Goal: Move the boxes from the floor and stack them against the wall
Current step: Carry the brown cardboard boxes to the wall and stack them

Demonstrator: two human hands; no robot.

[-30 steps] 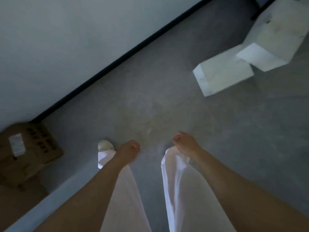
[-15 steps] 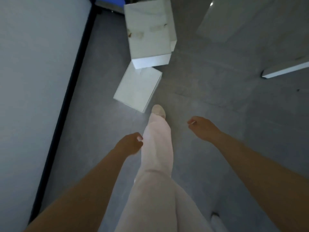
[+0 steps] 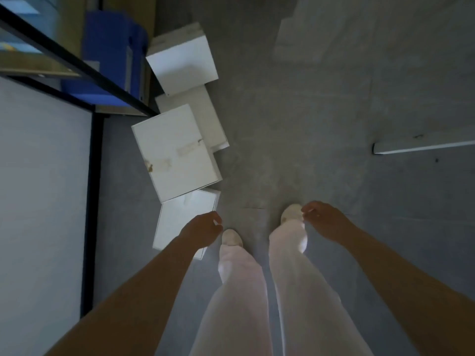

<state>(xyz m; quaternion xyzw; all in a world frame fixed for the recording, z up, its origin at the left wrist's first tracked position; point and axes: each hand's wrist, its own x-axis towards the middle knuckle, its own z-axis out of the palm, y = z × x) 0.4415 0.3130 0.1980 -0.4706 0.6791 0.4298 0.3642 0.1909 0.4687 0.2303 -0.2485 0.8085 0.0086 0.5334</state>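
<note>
As boxes (image 3: 177, 152) lie closed, hands (image 3: 203, 229) (image 3: 326, 222) hang.

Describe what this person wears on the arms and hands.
Nothing shows on either. The left hand and right hand are gloveless, and both forearms are bare, with no sleeve, watch or band in view. The light is too dim to rule out rings.

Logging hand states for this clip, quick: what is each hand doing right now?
Left hand: open, loosely curled, holding nothing.
Right hand: open, loosely curled, holding nothing.
</note>
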